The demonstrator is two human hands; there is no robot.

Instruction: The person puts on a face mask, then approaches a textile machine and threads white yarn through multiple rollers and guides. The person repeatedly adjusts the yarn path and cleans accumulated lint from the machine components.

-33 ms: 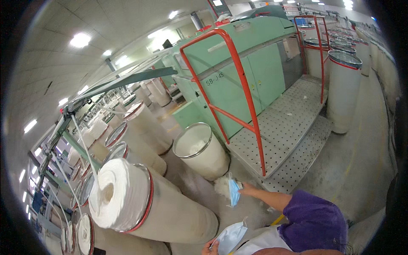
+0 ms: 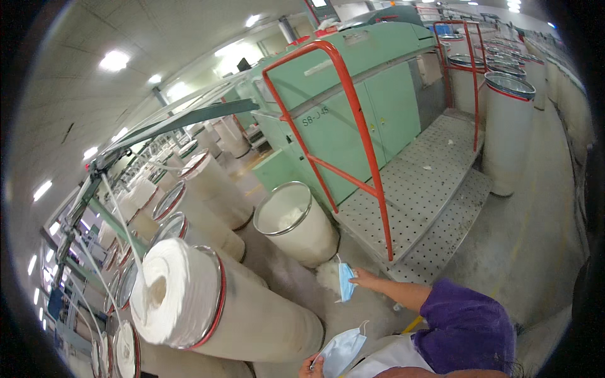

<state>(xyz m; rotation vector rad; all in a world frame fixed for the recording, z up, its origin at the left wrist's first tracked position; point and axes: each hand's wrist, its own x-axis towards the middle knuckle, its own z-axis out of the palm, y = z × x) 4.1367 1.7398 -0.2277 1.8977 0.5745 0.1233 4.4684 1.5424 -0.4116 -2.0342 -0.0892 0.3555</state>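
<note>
My right hand [image 2: 363, 279], reaching out from a purple sleeve, is closed on a light blue face mask [image 2: 345, 281]. The mask hangs edge-on with its ear loop above, over a clump of loose pale fibre [image 2: 328, 275] on the floor. Low in the view, my left hand [image 2: 311, 366] pinches the edge of a second face mask [image 2: 342, 351], whose pale inner face shows; part of this hand is cut off by the lower edge. Just beyond the hands stands an open cream bin [image 2: 313, 236] with some white fibre inside.
A tall can [image 2: 252, 309] heaped with coiled white sliver [image 2: 179, 293] stands left, with several more cans behind. Ahead are a green machine [image 2: 391, 107], a red handrail [image 2: 358, 107] and a perforated metal step platform [image 2: 409, 189]. Another tall can [image 2: 509, 138] stands at the right.
The view has shifted very slightly. My right hand and its mask sit a little higher and further left; both hands keep their hold.
</note>
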